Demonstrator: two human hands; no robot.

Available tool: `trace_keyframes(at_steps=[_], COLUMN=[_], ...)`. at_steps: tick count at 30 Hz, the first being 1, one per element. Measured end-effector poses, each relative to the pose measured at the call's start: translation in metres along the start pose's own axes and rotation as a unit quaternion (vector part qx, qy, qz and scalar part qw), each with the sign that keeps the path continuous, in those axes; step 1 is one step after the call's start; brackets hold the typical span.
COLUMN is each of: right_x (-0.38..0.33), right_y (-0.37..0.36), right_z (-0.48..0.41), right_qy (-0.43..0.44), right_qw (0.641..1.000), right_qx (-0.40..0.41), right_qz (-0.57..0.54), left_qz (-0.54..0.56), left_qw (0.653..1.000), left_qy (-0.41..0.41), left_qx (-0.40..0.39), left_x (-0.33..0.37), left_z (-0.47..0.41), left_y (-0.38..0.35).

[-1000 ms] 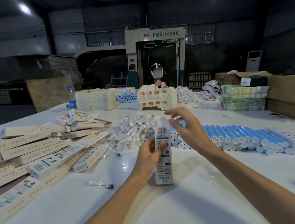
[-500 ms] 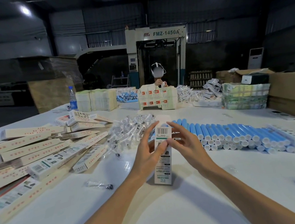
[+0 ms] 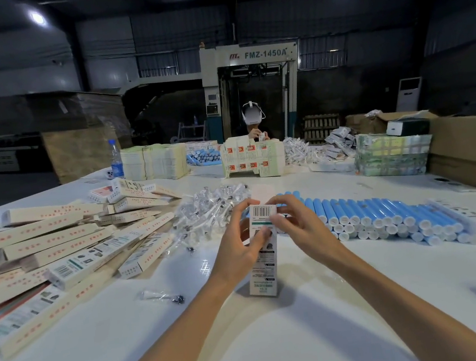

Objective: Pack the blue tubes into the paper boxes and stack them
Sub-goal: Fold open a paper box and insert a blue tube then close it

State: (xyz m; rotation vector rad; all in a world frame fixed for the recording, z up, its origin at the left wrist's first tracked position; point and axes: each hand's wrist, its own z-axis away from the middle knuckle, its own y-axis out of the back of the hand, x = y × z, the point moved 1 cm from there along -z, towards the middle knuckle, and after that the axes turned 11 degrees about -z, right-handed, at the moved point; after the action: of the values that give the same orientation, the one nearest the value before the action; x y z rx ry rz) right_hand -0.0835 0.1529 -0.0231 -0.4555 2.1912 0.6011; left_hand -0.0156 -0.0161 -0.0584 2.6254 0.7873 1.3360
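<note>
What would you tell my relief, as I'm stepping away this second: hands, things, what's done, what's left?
The left hand grips the upright paper box at mid-height; the right hand pinches its top end.
The box stands on the white table; blue tubes lie in a row to its right, a pile of boxes at the left.
Done: cannot tell if a tube is inside this box.
Left: shut the top, stack the box, then pack the many remaining tubes.
</note>
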Motion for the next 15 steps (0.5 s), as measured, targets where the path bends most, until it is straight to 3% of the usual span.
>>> trace_keyframes(at_steps=[5, 9, 15], right_x=[-0.018, -0.026, -0.019], right_y=[0.008, 0.013, 0.011], right_z=[-0.026, -0.045, -0.042], right_qy=[-0.021, -0.022, 0.076], right_qw=[0.995, 0.999, 0.987], right_qx=[0.058, 0.023, 0.028], right_qz=[-0.075, -0.008, 0.139], left_qz=[-0.009, -0.012, -0.019], left_qw=[1.0, 1.0, 1.0], left_qy=[0.01, 0.016, 0.022], left_qx=[-0.001, -0.002, 0.006], left_x=[0.0, -0.002, -0.004], left_z=[-0.002, -0.002, -0.002], left_y=[0.002, 0.003, 0.002])
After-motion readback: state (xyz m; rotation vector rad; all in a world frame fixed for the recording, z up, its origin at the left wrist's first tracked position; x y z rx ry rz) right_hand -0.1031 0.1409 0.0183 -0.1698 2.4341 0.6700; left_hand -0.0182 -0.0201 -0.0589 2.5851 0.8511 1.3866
